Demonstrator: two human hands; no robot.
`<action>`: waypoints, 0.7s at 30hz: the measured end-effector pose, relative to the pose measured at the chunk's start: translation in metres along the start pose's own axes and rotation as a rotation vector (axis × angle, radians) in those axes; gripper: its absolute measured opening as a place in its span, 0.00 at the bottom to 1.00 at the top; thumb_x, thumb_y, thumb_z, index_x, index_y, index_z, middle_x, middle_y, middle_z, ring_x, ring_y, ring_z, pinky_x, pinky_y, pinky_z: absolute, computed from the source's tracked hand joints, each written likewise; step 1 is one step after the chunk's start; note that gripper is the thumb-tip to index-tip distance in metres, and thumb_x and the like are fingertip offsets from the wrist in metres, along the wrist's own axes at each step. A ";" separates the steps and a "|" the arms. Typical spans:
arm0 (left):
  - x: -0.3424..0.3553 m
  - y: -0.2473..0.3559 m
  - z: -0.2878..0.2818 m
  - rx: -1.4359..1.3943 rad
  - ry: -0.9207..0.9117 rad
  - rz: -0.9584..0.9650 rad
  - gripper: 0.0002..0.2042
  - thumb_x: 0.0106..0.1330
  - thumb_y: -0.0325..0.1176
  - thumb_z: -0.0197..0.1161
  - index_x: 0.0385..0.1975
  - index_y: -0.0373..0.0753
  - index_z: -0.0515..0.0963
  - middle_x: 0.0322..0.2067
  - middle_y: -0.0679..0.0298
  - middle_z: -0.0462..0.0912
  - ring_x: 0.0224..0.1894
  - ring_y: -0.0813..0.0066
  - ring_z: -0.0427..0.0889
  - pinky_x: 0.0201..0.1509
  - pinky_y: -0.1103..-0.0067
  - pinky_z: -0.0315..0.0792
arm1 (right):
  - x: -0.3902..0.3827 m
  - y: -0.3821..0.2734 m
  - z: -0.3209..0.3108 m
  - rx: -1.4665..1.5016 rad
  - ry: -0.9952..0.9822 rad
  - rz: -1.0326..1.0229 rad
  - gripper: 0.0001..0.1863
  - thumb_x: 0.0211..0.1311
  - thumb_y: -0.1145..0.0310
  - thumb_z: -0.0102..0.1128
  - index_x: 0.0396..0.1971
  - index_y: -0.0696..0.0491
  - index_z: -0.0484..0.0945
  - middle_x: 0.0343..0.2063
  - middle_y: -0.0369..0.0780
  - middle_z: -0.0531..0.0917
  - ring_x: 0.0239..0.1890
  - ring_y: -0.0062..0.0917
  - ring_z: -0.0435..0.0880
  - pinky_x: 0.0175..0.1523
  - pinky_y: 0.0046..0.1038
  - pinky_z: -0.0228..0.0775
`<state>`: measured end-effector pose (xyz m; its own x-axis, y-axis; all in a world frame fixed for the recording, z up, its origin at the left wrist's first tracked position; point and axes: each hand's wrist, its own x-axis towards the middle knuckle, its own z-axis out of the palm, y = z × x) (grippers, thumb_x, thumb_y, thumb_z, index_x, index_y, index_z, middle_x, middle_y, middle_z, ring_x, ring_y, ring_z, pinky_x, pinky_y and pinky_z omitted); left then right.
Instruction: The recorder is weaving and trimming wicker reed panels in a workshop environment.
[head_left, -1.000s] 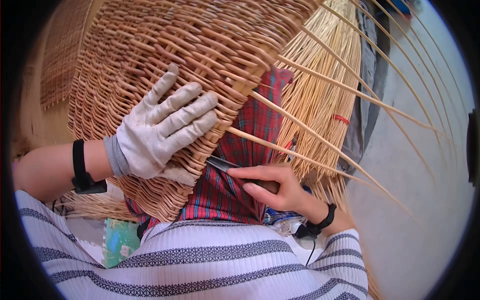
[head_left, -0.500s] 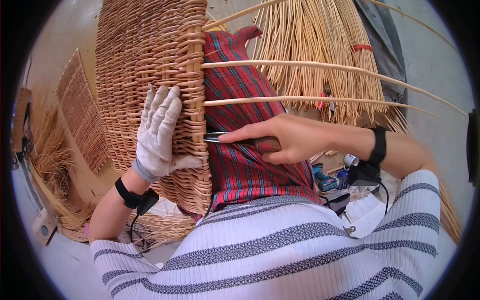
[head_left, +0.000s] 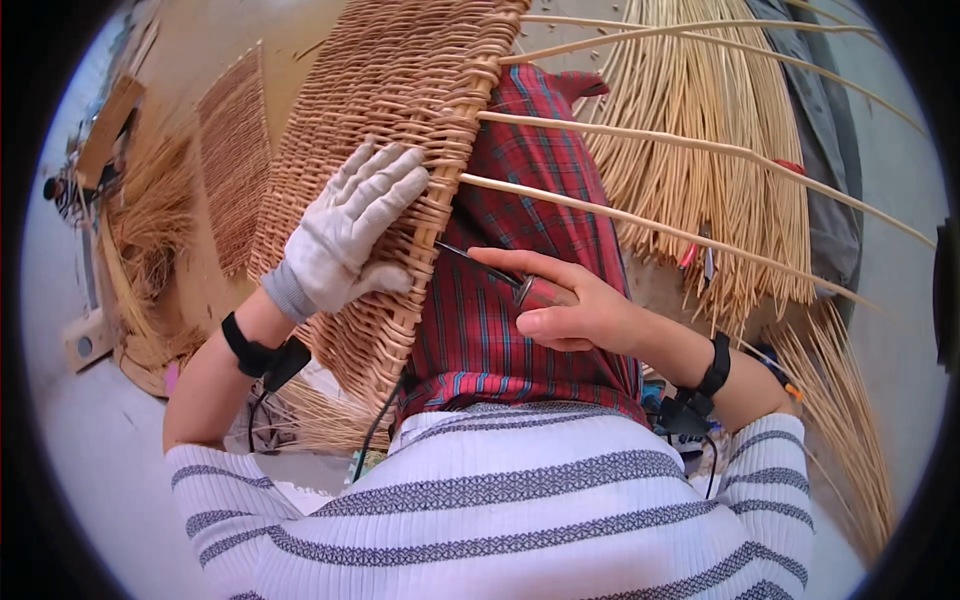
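Note:
A woven wicker panel (head_left: pixel 385 75) lies tilted across my lap, over a red plaid cloth (head_left: pixel 535 165). My left hand (head_left: pixel 352 225), in a white work glove, rests open and flat on the weave near its right edge, fingers stretched. My right hand (head_left: pixel 578 310) is bare and closed around the handle of an awl (head_left: pixel 488 265), its index finger stretched along the metal shaft. The awl's tip meets the panel's right border just below the lowest long rod (head_left: pixel 620 212); whether the point is inside the weave is hidden. Several pale rods stick out of that border to the right.
A large bundle of pale rods (head_left: pixel 700 150) lies at the far right, with a red-handled tool (head_left: pixel 690 255) by its near end. Another woven panel (head_left: pixel 235 150) lies on the floor at left, beside loose fibre (head_left: pixel 150 215). More thin rods (head_left: pixel 845 430) spread at lower right.
The panel has turned clockwise and shifted right in view, its rods now slanting down to the right. My right hand has drawn back slightly, and more of the awl's shaft shows.

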<state>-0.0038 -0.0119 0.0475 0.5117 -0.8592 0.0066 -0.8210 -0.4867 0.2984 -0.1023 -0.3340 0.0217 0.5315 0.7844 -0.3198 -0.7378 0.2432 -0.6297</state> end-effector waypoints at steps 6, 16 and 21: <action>-0.056 0.034 -0.014 -0.162 -0.050 -0.252 0.54 0.65 0.79 0.47 0.76 0.33 0.64 0.75 0.44 0.65 0.79 0.44 0.60 0.84 0.53 0.45 | 0.014 -0.004 -0.001 -0.006 -0.004 -0.095 0.38 0.77 0.63 0.55 0.82 0.52 0.52 0.16 0.27 0.65 0.15 0.10 0.60 0.20 0.16 0.50; -0.026 0.060 -0.001 -0.355 0.152 -0.363 0.48 0.71 0.73 0.49 0.76 0.33 0.65 0.75 0.43 0.64 0.79 0.42 0.59 0.84 0.51 0.44 | -0.007 -0.060 -0.017 -0.259 0.060 -0.129 0.35 0.78 0.57 0.57 0.78 0.55 0.63 0.14 0.28 0.68 0.12 0.10 0.66 0.17 0.16 0.51; 0.004 0.058 0.025 -0.265 0.182 -0.370 0.46 0.70 0.69 0.56 0.76 0.34 0.65 0.75 0.43 0.64 0.79 0.41 0.59 0.84 0.52 0.43 | -0.001 -0.035 -0.065 -0.170 0.153 -0.274 0.28 0.78 0.56 0.56 0.70 0.56 0.72 0.13 0.29 0.69 0.12 0.12 0.66 0.17 0.19 0.51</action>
<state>-0.0558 -0.0481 0.0409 0.8124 -0.5830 0.0135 -0.4948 -0.6769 0.5450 -0.0502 -0.3808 -0.0025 0.7654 0.6058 -0.2171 -0.4867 0.3242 -0.8112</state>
